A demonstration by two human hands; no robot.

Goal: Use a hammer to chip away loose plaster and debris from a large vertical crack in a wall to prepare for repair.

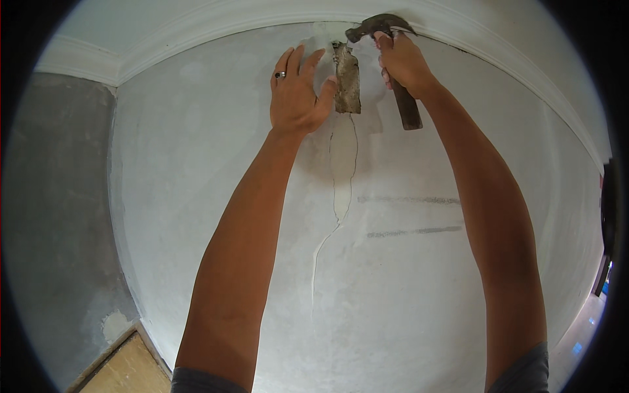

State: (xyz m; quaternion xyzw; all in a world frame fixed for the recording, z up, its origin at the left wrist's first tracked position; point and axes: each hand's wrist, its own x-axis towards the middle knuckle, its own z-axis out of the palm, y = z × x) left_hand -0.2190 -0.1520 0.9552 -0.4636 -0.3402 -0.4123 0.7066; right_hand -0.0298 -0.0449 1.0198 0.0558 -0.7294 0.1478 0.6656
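Note:
My right hand (pixel 405 64) grips a claw hammer (pixel 408 108) by its dark handle, close under the head. The hammer's striking face is at the upper right edge of a rough brown hole (pixel 347 82) chipped in the wall, just below the ceiling moulding. Spread flat against the wall to the left of the hole is my left hand (pixel 300 95), a ring on one finger and nothing in its grasp. Below the hole runs a pale patch (pixel 343 164) edged by cracks, which narrows downward into a thin crack (pixel 316 259).
White moulding (pixel 223 29) borders the grey wall (pixel 406 295) along the ceiling. Two dark smudged lines (pixel 413 232) mark the wall right of the crack. A darker wall (pixel 56 196) stands at the left, above a wooden panel (pixel 128 368). A dark object (pixel 609 209) shows at the far right.

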